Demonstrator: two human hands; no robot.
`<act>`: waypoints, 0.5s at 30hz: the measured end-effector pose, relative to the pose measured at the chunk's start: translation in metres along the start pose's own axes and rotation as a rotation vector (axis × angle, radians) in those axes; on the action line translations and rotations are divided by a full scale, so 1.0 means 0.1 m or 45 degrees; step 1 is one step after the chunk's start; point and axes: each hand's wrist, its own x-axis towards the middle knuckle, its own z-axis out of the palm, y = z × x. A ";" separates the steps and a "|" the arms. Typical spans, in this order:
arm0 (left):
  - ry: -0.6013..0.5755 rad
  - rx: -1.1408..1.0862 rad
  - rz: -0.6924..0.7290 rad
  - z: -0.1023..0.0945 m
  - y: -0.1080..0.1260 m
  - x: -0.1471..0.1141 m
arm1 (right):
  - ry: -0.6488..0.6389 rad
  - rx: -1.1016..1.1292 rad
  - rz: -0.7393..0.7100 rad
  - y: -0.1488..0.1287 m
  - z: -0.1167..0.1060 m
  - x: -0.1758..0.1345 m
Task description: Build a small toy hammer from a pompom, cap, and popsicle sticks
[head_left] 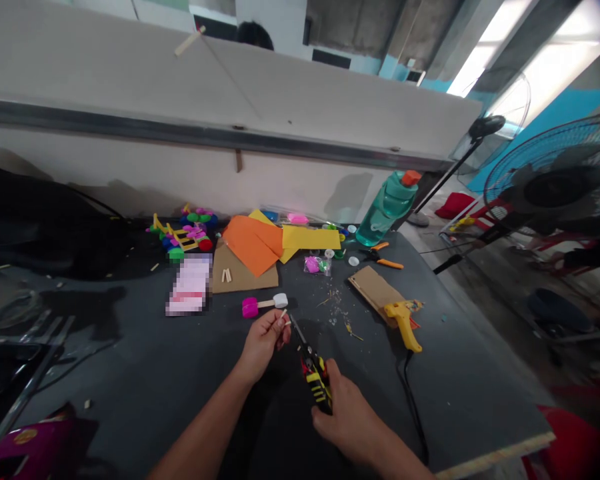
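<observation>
My left hand [265,337] is closed in a pinch on a short pale wooden stick [283,313] above the dark table. My right hand [347,407] grips cutting snips [316,377] by their black and yellow handles. The metal blades point up and left, and their tip is close to the stick. Whether they touch it cannot be seen. Just beyond my left hand lies a stick piece [266,304] with a magenta block at one end and a white one at the other. Short wooden pieces [227,275] rest on a cardboard sheet [245,283].
Orange paper [253,243] and yellow paper [313,238] lie at the back, near a teal bottle [387,210]. A yellow glue gun [405,323] sits by cardboard on the right, its cord trailing forward. Orange-handled pliers [387,262] and scraps [337,307] lie nearby. Colourful stick models [185,237] stand back left.
</observation>
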 end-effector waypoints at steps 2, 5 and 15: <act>-0.005 0.003 0.007 0.00 0.00 0.00 | -0.013 -0.002 -0.023 -0.01 -0.01 -0.01; 0.010 0.011 0.015 0.00 0.00 -0.01 | -0.021 -0.022 -0.039 0.00 0.00 0.00; 0.045 -0.009 -0.004 0.03 0.02 -0.02 | 0.138 -0.085 0.030 0.10 0.01 0.06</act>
